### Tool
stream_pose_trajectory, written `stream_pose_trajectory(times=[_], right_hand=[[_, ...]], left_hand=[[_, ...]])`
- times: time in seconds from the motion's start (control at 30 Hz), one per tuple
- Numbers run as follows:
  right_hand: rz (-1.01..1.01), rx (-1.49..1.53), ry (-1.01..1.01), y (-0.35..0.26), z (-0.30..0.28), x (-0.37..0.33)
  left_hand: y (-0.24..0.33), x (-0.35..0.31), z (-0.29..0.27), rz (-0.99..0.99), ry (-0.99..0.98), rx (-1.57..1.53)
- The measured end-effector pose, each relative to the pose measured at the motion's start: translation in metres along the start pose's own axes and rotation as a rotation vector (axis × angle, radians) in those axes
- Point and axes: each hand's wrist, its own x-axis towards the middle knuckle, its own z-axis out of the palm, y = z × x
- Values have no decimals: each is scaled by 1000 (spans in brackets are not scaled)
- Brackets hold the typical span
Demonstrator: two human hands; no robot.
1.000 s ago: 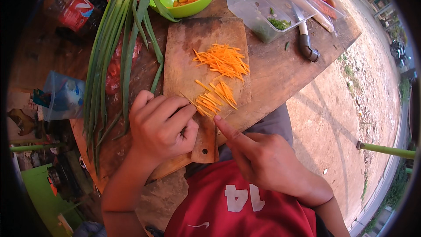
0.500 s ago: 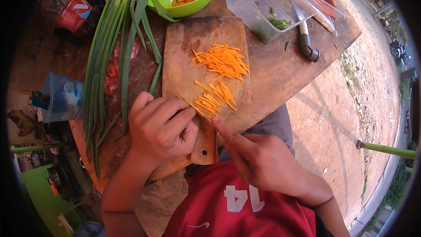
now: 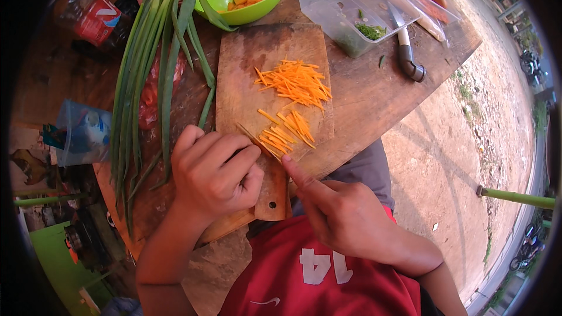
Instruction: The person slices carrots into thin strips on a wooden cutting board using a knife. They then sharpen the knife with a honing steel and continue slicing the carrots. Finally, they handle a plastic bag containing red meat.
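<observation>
On a wooden cutting board (image 3: 240, 76) lies a heap of thin orange carrot strips (image 3: 298, 82). A smaller group of strips (image 3: 287, 131) sits nearer to me, beside a thin knife blade (image 3: 257, 141) seen nearly edge-on. My right hand (image 3: 351, 216) grips the knife, its forefinger stretched along the blade's back; the handle is hidden under the hand. Left of the blade, my left hand (image 3: 216, 169) is curled with its knuckles against it. Whatever lies under those fingers is hidden.
Long spring onions (image 3: 137, 82) lie left of the board. Beyond it stands a green bowl (image 3: 263, 9) with orange chunks. A clear plastic container (image 3: 319, 0) with chopped greens and a dark-handled knife (image 3: 413, 64) are at the far right. A bottle (image 3: 99, 20) is at far left.
</observation>
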Motion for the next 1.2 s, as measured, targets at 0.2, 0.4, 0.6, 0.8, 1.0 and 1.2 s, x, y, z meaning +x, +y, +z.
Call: stream_pose_trajectory(times=[0.2, 0.4, 0.6, 0.8, 1.0, 1.2], right_hand=[[-6, -2, 22, 0, 1, -2], [-6, -2, 23, 0, 4, -1], [-6, -4, 25, 0, 4, -1], [-10, 7, 32, -1, 5, 0], [-13, 9, 52, -1, 10, -1], [-23, -20, 65, -1, 15, 0]], left_hand=[[-1, 0, 0, 24, -4, -9], [0, -1, 1, 32, 3, -8], [-1, 0, 2, 48, -2, -27], [-2, -2, 2, 57, -20, -19], [-1, -1, 2, 63, -31, -4], [-1, -1, 3, 72, -26, -15]])
